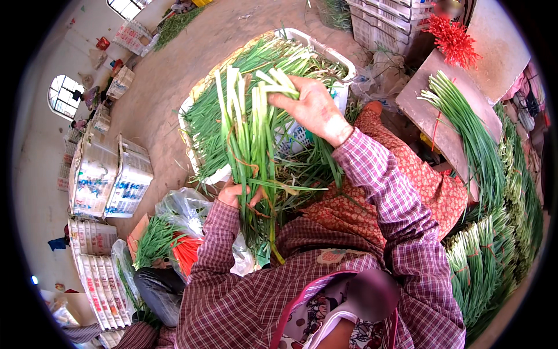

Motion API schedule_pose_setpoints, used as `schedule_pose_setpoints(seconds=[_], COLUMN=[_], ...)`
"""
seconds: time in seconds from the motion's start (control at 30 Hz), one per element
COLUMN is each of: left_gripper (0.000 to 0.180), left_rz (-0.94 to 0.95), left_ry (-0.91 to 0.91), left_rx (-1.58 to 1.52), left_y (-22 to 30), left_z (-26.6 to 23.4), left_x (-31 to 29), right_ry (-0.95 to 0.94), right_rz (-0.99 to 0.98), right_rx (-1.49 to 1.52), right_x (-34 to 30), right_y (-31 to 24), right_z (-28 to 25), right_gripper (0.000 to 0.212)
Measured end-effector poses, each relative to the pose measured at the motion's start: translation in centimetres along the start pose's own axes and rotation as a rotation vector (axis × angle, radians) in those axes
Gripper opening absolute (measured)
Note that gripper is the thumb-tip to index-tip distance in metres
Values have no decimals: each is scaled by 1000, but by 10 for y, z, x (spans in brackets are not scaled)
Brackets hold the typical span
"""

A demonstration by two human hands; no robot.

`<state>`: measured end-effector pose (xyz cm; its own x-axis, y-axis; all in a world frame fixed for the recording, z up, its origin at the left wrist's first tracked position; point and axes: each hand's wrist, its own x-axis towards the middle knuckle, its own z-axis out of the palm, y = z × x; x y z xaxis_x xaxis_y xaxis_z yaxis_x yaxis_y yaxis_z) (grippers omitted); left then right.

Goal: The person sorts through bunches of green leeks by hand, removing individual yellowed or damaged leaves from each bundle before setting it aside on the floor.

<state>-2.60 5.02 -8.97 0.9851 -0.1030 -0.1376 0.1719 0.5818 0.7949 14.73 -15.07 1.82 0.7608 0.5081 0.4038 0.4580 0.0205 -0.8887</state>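
My left hand (231,194) is closed round the leafy part of a bunch of garlic chives (247,134), held upright with the pale stalk ends on top. A few dry brown leaves hang from this bunch. With its fingers pinched, my right hand (318,107) grips several white stalk ends (278,81) at the bunch's upper right. Just beyond both hands stands a white plastic crate (318,42), heaped with loose garlic chives (212,116). Trimmed leaf litter (296,183) lies between the crate and my lap.
To my right, a board (412,93) bears a chive bundle (459,113); red ties (453,42) hang behind it. Tied bundles (474,250) are piled nearby. White crates (378,29) stack at the back, others (96,174) at left. Plastic bags (183,203) and another person's leg (160,294) are close left.
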Motion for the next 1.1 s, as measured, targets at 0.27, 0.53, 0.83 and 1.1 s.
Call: schedule_pose_setpoints(seconds=[0.27,0.53,0.83,1.1], left_gripper=[54,29,45,41], left_rz=[9,180,378,252], left_ry=[12,243,32,-29], left_rx=[32,177,-1,30], left_y=[-6,11,50,35], left_z=[-9,-90,15,70], left_x=[0,-27,44,80], right_ry=[500,613,-221,-285], right_rz=[7,-226,-25,107], right_rx=[61,-136,157,380], right_x=[33,23,7,-5], right_y=[-14,-25,-9,-8], right_z=[-89,-155,-53,-14], right_gripper=[30,28,25,27])
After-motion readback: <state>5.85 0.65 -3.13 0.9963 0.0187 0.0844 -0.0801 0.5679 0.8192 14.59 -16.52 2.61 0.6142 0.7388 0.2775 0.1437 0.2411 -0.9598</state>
